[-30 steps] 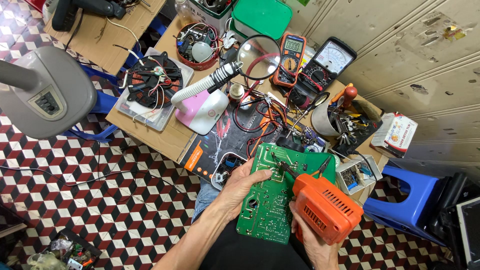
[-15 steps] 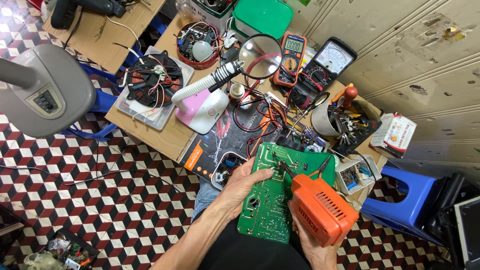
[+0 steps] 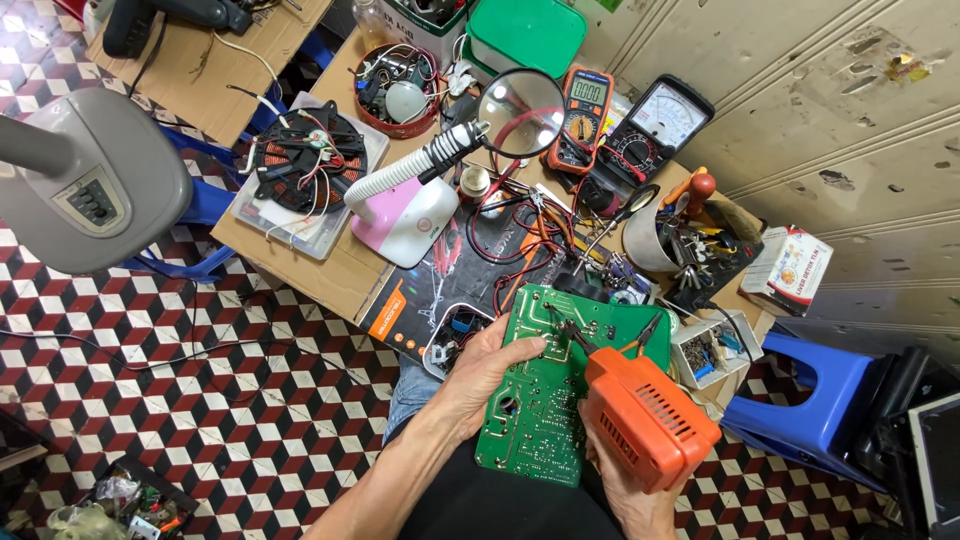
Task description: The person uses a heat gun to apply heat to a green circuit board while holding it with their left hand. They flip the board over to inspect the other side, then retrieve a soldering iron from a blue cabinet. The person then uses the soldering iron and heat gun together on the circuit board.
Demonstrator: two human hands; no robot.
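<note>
Where drill [image 3: 648, 428] sits, right hand [image 3: 625, 492] half-hidden.

Left hand [image 3: 478, 385] grips green circuit board [image 3: 540, 420]; right hand [image 3: 625, 490] holds orange soldering gun [image 3: 648, 418] on it.

Two multimeters [image 3: 585, 115], one circuit board [image 3: 545, 420], one magnifier lamp [image 3: 425, 195], perhaps one plastic stool [image 3: 815, 400].

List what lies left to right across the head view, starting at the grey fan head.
Grey fan head → copper coil assembly → pink lamp base → left hand → green circuit board → orange soldering gun → blue stool.
</note>
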